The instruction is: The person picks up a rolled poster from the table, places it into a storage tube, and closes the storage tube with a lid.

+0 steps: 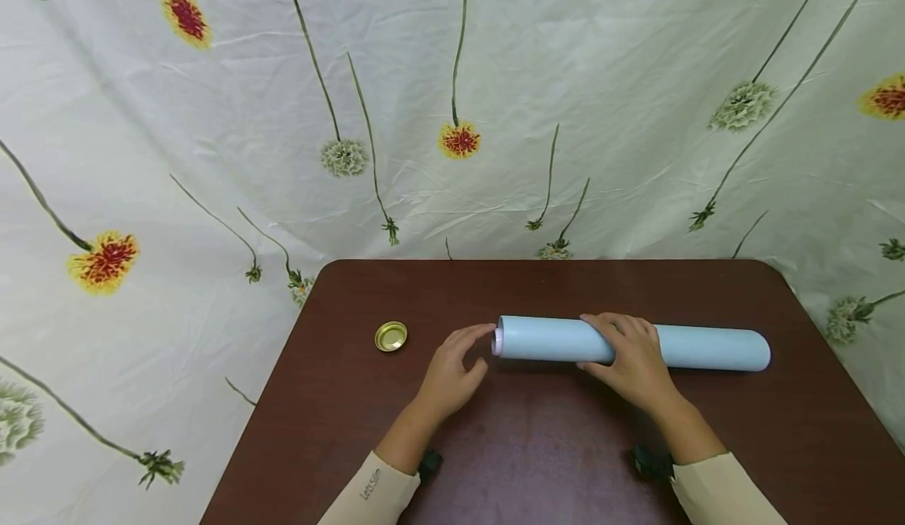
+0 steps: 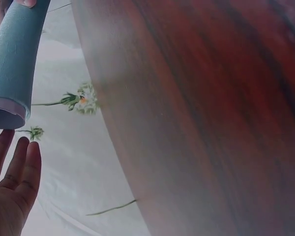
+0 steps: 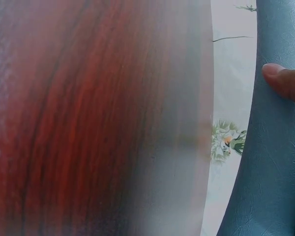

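A long light-blue tube (image 1: 551,339) with a leather-like surface lies crosswise on the table, and its open left end shows a pale inner rim (image 2: 9,105). My right hand (image 1: 632,356) grips it near the middle, fingers over the top and thumb (image 3: 285,81) on the near side. Beside the open end is my left hand (image 1: 452,372), its index fingertip right at the rim and its thumb apart below. In the left wrist view, the left hand's fingers (image 2: 32,164) are spread loosely, holding nothing. A round gold lid (image 1: 391,336) lies to the left.
The brown wooden table (image 1: 339,446) has rounded far corners. Behind and beside it hangs white cloth (image 1: 233,100) printed with flowers. Dark wrist devices (image 1: 650,462) sit under both cream sleeves (image 1: 724,490).
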`<move>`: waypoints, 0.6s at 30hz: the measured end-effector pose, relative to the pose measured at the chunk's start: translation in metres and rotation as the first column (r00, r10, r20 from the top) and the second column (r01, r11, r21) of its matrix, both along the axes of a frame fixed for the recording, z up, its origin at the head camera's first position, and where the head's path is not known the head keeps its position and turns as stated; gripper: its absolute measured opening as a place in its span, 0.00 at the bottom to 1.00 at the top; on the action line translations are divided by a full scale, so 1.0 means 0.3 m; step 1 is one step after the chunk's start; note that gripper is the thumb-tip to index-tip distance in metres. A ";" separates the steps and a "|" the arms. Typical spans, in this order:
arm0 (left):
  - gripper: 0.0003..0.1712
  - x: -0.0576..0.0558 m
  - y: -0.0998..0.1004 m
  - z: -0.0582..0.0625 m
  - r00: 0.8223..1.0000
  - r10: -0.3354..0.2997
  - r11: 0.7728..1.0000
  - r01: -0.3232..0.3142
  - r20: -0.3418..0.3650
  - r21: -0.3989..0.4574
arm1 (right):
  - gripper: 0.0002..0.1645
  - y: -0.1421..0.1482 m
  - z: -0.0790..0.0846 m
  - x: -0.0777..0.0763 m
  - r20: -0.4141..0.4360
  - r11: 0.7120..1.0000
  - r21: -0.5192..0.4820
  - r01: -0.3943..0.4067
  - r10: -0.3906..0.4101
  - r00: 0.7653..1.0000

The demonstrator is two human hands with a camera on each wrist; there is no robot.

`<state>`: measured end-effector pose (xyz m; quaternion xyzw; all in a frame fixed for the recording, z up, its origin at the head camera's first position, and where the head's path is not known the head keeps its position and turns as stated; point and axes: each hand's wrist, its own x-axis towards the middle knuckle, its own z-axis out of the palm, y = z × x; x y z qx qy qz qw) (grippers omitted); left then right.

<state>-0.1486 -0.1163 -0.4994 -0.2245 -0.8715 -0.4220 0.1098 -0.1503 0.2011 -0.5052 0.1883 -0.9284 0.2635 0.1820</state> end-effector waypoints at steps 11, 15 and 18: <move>0.32 0.001 0.018 -0.006 0.999 -0.030 0.999 0.030 0.025 -0.021 | 0.49 -0.008 -0.005 0.003 0.002 1.000 0.014 -0.004 0.004 1.000; 0.31 0.005 0.024 -0.003 0.999 -0.027 0.999 0.029 0.047 -0.039 | 0.49 -0.011 -0.009 0.003 0.002 1.000 0.016 -0.002 0.002 1.000; 0.31 0.008 0.029 -0.005 0.998 -0.025 0.998 0.028 0.059 -0.050 | 0.49 -0.013 -0.011 0.004 0.007 1.000 0.013 -0.003 0.003 1.000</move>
